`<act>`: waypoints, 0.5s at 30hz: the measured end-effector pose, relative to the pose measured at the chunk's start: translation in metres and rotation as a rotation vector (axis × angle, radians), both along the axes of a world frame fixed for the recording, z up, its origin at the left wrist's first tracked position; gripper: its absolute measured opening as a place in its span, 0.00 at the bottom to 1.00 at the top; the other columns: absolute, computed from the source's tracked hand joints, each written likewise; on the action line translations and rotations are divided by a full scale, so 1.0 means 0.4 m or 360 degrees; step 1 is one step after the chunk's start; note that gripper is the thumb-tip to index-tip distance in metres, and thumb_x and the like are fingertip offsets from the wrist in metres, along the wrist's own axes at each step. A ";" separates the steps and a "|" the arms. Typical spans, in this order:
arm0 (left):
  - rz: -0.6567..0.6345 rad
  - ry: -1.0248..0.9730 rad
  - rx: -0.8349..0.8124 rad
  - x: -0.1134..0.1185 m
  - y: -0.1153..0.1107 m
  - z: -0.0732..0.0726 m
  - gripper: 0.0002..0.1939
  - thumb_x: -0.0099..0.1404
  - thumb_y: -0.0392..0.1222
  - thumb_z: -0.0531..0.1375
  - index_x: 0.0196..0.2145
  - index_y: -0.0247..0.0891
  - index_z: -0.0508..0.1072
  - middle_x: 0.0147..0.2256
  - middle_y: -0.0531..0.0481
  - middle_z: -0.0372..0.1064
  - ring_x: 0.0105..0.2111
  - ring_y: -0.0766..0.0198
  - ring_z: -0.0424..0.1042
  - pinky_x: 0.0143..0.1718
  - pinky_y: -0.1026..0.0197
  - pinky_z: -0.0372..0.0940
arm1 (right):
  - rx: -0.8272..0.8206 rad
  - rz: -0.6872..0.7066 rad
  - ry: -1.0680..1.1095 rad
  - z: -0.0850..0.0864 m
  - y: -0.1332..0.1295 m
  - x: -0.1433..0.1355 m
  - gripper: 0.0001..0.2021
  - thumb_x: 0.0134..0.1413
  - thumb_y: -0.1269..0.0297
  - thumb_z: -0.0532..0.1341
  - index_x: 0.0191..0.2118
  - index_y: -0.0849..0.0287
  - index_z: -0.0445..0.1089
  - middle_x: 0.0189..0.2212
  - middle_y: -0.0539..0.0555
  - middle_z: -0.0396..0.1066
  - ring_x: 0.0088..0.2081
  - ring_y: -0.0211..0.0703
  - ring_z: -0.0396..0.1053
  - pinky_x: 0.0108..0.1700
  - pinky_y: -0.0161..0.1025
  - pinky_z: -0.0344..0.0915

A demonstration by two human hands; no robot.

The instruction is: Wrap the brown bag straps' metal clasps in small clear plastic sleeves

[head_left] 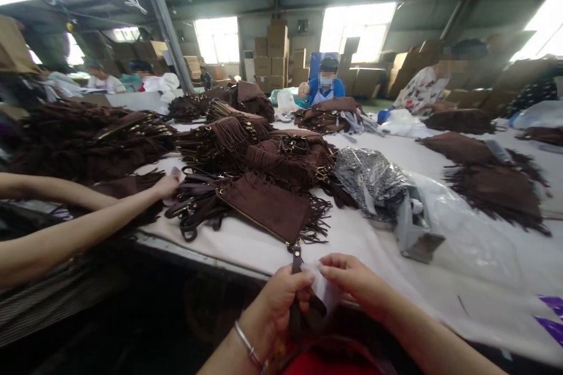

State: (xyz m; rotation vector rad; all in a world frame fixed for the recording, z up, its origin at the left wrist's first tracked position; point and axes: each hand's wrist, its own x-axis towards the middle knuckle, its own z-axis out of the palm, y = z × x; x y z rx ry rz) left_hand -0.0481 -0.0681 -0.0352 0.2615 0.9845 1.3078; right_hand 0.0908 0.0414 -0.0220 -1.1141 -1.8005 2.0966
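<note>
Brown suede fringed pouch (267,206) lies flat on the white bench (246,246) just beyond your hands, its long axis running on a diagonal from the far left down toward you on the right. The zipper edge follows that same line, and the near corner points straight at your hands, where a dark wrist strap (297,263) hangs off it over the bench edge. The fringe fans out along its right end, away from you.

Your left hand (277,304) is closed around the strap, thumb and fingers wrapped on it just below the bench edge; a thin bracelet (248,348) sits on that wrist. Your right hand (352,281) is partly curled, its fingertips pinched together beside the strap; you cannot tell whether it grips the strap or the pale sheet (328,293) behind it.

Left of the pouch a tangle of loose dark straps (193,211) lies on the bench, and a co-worker's hand (165,187) reaches in from the left to touch that pile. Behind it, heaps of fringed brown bags (246,140) are stacked. To the right lie a crumpled patterned plastic bag (369,179), a grey tool (411,228) and clear plastic sheeting (466,228). More people sit at the far side of the bench, with cardboard boxes (275,53) behind them.
</note>
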 end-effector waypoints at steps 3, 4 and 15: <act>0.0043 0.0193 0.0023 0.019 -0.002 -0.001 0.10 0.48 0.35 0.63 0.30 0.34 0.67 0.18 0.59 0.56 0.16 0.74 0.52 0.18 0.69 0.47 | 0.0110 -0.0081 -0.0072 0.004 -0.019 -0.017 0.16 0.41 0.53 0.66 0.26 0.62 0.68 0.18 0.46 0.64 0.21 0.33 0.57 0.24 0.32 0.51; 0.0060 0.0234 0.0028 0.025 -0.002 -0.001 0.11 0.47 0.34 0.62 0.31 0.34 0.68 0.18 0.59 0.58 0.16 0.74 0.53 0.18 0.69 0.47 | 0.0154 -0.0102 -0.0061 0.004 -0.027 -0.020 0.14 0.40 0.54 0.66 0.25 0.62 0.67 0.18 0.46 0.64 0.21 0.34 0.58 0.24 0.32 0.51; -0.0077 0.0122 -0.0046 -0.006 -0.057 0.008 0.15 0.57 0.47 0.64 0.36 0.33 0.71 0.30 0.48 0.69 0.25 0.68 0.66 0.24 0.67 0.59 | 0.0311 -0.0242 -0.0059 -0.054 -0.043 0.058 0.13 0.44 0.54 0.65 0.25 0.60 0.71 0.20 0.47 0.68 0.24 0.37 0.61 0.27 0.33 0.56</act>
